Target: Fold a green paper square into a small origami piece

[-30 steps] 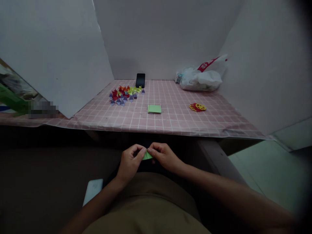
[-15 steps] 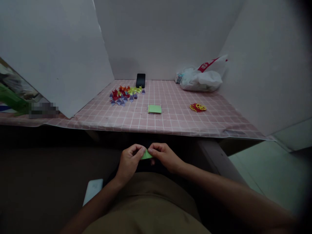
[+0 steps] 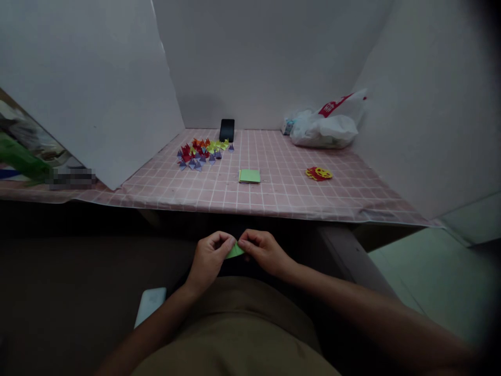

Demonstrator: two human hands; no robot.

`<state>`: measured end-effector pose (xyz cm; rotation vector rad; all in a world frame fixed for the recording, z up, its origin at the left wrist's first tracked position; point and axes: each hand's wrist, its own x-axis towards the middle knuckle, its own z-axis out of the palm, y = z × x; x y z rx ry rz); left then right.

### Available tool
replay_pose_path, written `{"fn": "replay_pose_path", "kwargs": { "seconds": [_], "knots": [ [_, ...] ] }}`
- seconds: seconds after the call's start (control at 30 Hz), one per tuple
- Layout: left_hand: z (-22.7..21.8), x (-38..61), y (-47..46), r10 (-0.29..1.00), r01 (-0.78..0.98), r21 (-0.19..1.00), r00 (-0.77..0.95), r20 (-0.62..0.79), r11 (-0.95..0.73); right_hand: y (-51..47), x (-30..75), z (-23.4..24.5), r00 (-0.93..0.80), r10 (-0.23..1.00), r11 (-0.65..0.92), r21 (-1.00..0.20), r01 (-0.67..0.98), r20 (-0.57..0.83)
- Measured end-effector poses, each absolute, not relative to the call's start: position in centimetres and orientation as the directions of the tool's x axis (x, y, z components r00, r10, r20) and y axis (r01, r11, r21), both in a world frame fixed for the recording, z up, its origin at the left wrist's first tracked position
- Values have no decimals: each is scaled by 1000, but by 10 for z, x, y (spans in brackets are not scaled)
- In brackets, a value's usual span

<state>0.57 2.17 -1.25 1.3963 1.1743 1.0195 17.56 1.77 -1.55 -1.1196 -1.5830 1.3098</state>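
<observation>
Between my two hands, just above my lap, is a small piece of green paper (image 3: 235, 251), partly covered by my fingers. My left hand (image 3: 209, 257) pinches its left side between thumb and forefinger. On the other side, my right hand (image 3: 265, 251) pinches the paper's right upper edge. A stack of square paper (image 3: 249, 176) with a green sheet on top lies on the table beyond my hands. Left of it stand several small folded paper pieces (image 3: 199, 155) in purple, red, orange and yellow.
A pink checked tablecloth (image 3: 274, 196) covers the table, with white panels on three sides. A black phone (image 3: 227, 130) lies at the back. To the right are red and yellow cut-out shapes (image 3: 319, 173) and a white plastic bag (image 3: 324, 128). A white device (image 3: 151, 305) rests by my left forearm.
Both hands stay nearly in place, still pinching the green paper. Its visible part has tilted slightly, and my right fingers have shifted a little. The view has moved very slightly.
</observation>
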Motion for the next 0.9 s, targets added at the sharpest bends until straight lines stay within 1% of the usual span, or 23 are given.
{"fn": "replay_pose_path", "kwargs": {
  "seconds": [0.13, 0.3, 0.37, 0.43, 0.6, 0.8, 0.9],
  "knots": [
    [-13, 6, 23, 987, 141, 989, 161, 17, -40, 18, 176, -14, -310, 950, 75, -987, 143, 28],
    [-10, 6, 24, 982, 161, 986, 190, 5, -36, 16, 176, -13, -281, 950, 212, -943, 256, 137],
    [-8, 6, 23, 983, 165, 985, 181, 15, -46, 17, 176, -12, -292, 945, 224, -940, 259, 145],
    [-7, 7, 21, 988, 158, 986, 148, 34, -58, 18, 176, -11, -308, 946, 174, -960, 218, 101],
    [-7, 7, 22, 996, 139, 988, 65, 59, -68, 23, 177, -10, -303, 952, -8, -994, 109, -41],
    [-9, 3, 26, 998, 116, 991, -17, 67, -65, 26, 180, -14, -258, 965, -52, -999, 12, -54],
    [-10, 4, 25, 999, 92, 995, -17, 52, -50, 25, 178, -16, -253, 965, -75, -997, -36, -63]
  ]
}}
